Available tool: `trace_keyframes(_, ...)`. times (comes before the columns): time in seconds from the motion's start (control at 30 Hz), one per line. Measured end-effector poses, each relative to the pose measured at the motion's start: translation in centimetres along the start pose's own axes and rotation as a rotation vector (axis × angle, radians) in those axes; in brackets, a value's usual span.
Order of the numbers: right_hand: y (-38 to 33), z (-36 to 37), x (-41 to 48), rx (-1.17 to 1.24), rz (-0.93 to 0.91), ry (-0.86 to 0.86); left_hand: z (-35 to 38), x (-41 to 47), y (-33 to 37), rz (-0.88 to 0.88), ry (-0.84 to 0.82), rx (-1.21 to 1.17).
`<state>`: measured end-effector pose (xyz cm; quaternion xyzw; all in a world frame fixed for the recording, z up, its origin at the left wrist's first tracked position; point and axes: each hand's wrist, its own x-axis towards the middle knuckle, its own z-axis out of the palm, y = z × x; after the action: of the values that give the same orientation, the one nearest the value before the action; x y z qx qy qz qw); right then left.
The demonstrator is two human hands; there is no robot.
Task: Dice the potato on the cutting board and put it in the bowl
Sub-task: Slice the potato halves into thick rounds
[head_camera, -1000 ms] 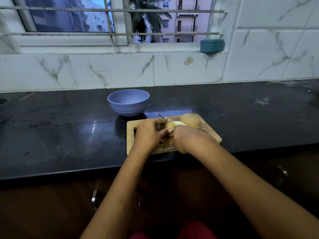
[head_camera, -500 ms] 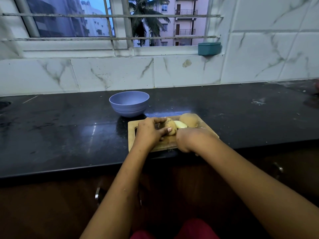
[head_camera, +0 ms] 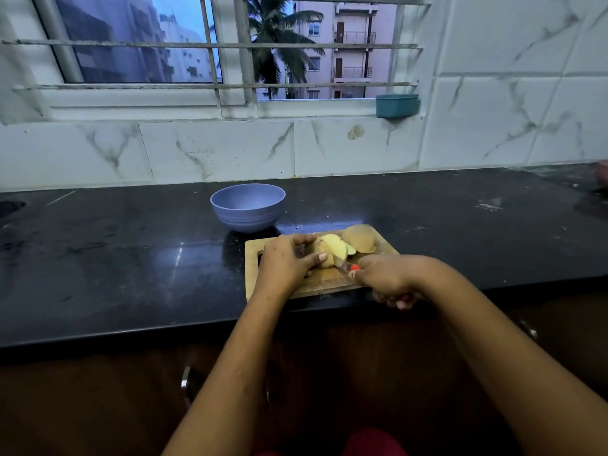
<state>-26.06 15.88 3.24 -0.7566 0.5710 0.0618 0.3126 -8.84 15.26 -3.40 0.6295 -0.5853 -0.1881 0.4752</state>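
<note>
Bare counter (head_camera: 115,258) L of board (head_camera: 251,284); bowl (head_camera: 247,207) just behind.

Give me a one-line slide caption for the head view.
Left hand steadies potato on cutting board; right hand slices with knife.

The right hand (head_camera: 383,278) is hiding most of the knife (head_camera: 345,265); the left hand (head_camera: 288,261) is covering part of the potato (head_camera: 332,246).

Black stone counter (head_camera: 98,258) below white marble-veined wall tiles (head_camera: 214,153). Barred window (head_camera: 210,47) above shows apartment blocks and a palm in dim bluish light. Dark wooden cabinets (head_camera: 82,406) below.
</note>
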Motion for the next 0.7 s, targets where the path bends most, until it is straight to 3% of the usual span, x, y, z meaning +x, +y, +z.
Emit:
trace_keyframes(0.1, 0.4, -0.2, -0.5, 0.202, -0.035, 0.031, 0.0, 0.1, -0.1, -0.002, -0.002, -0.008)
trace_keyframes(0.3, -0.3, 1.0, 0.4, 0.021, -0.18, 0.483, 0.1, -0.1, 0.0, 0.013, 0.015, 0.022)
trace_keyframes(0.7, -1.2, 4.2, 0.4, -0.195, -0.139, 0.737, 0.4, -0.5, 0.4, -0.016, 0.071, 0.04)
